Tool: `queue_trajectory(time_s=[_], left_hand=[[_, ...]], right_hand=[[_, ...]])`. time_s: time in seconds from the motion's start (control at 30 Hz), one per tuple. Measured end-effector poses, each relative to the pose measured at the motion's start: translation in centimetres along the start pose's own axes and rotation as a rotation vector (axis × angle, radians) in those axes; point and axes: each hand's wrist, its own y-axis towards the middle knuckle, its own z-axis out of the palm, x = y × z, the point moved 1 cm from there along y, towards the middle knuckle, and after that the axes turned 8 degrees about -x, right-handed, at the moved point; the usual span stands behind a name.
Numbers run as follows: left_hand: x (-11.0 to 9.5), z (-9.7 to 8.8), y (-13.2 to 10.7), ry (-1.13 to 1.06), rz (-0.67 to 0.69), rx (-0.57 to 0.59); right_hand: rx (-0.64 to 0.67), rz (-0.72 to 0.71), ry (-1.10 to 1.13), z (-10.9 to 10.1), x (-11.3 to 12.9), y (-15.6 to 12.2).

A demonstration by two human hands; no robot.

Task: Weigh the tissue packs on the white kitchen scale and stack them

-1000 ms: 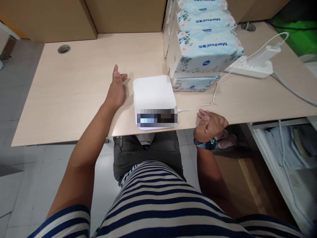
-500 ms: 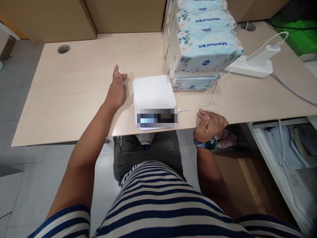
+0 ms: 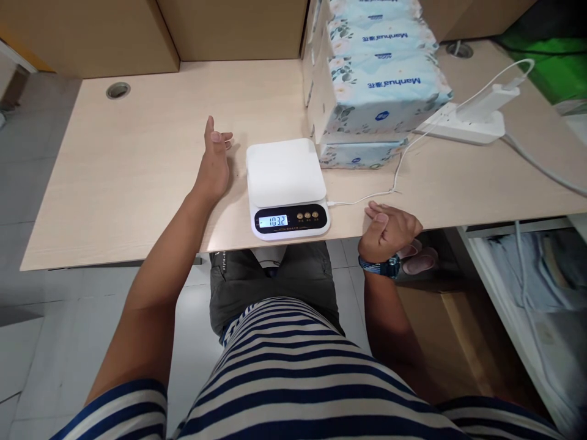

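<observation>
A white digital scale (image 3: 285, 177) stands at the desk's front edge, its lit display reading 103.2 and its platform bare. My left hand (image 3: 213, 162) rests on edge on the desk just left of the scale, fingers stretched forward, holding nothing. My right hand (image 3: 389, 227) sits at the desk's front edge to the right of the scale, fingers curled loosely into the palm, with a watch on the wrist. A thin white cable (image 3: 367, 197) runs from the scale's right side past this hand.
A stack of tissue packs (image 3: 376, 79) stands behind and right of the scale. A white power strip (image 3: 468, 125) with a plugged adapter lies further right. The wooden desk (image 3: 137, 159) has a cable hole (image 3: 118, 90) at the far left. Cardboard boxes line the back.
My left hand has shifted slightly forward along the desk. The right hand and the scale stay where they were.
</observation>
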Motion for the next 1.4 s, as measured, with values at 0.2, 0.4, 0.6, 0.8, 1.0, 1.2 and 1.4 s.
queue_trajectory(time_s=[0.2,0.4,0.6,0.8,1.0,1.2,1.4], left_hand=[[0.4,-0.1,0.0,-0.017,0.011,-0.01],[-0.2,0.0,-0.2,-0.028,-0.01,-0.032],[-4.3,0.4,-1.5,-0.063,0.115,-0.181],[-12.0,2.7,-3.2,-0.219,0.061,-0.184],[-16.1,10.0,-3.2,-0.208,-0.151,0.078],[-17.6,9.8,-6.9,-0.395,-0.097,0.195],[-14.9,2.4,-12.6,-0.385,0.098,0.036]], right_hand=[[-0.013,0.011,0.027,-0.2,0.5,0.2],[0.045,0.065,0.033,-0.2,0.3,0.0],[0.036,0.3,0.193,-1.0,2.0,1.5],[0.006,0.991,0.788,-1.4,0.8,7.4],[0.069,0.96,0.844,2.4,1.6,14.2],[0.374,0.712,1.158,-1.6,9.0,14.7],[0.65,0.468,1.291,-4.4,10.5,11.0]])
